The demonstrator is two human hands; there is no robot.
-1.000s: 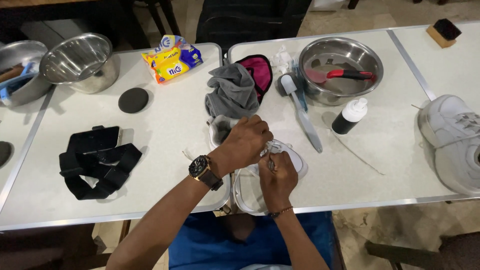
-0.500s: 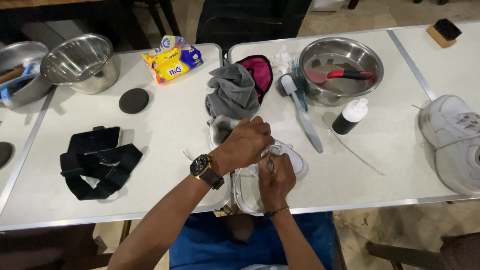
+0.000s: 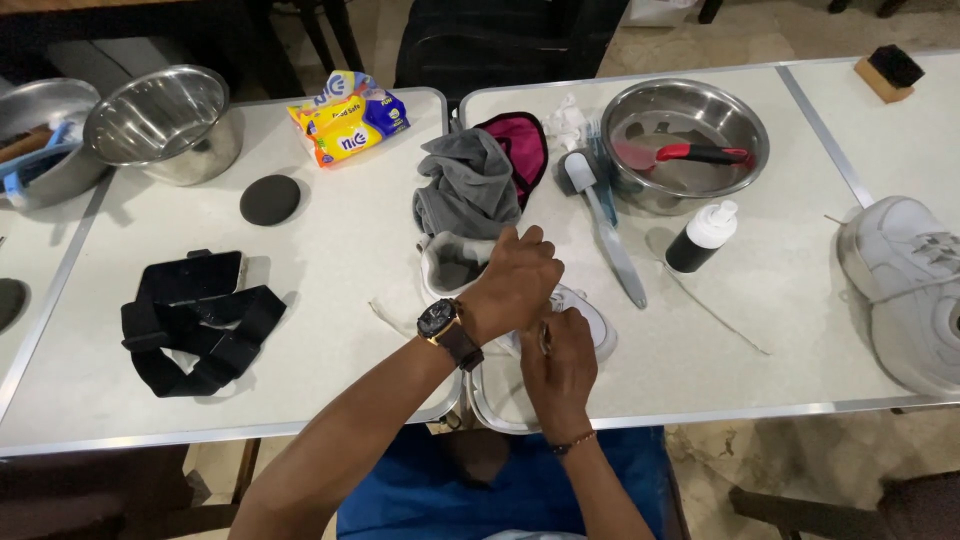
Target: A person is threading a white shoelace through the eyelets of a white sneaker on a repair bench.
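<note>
sneaker (image 3: 585, 310) lies at the near edge of the worktop (image 3: 330, 300), right in front of the person, heel end open toward the far side, so both hands can reach it without stretching. going left to right: two steel bowls (image 3: 165, 120) sit pushed to the far left, out of the working space; a black strap (image 3: 195, 325) lies flat beside a dark round pad (image 3: 270, 199); a yellow packet (image 3: 348, 125) rests at the far edge. a grey cloth (image 3: 468, 185) is heaped over a pink one (image 3: 520, 145) just behind the sneaker, near enough to grab. the left hand (image 3: 515, 285), with a watch (image 3: 445, 325) at the wrist, is curled down over the sneaker's top, fingers clenched on it, which looks like a steadying hold. the right hand (image 3: 560, 365) comes up from below, fingers pinched at the side of the sneaker; what they grip is hidden, possibly a lace. a long brush (image 3: 610, 235) lies angled beside it, then a third bowl (image 3: 690, 140) holding a red-handled tool (image 3: 700, 153), a small dark bottle (image 3: 700, 238) with a white cap, a loose lace (image 3: 715, 310), and a second sneaker (image 3: 915, 290) set aside at the far right.
</note>
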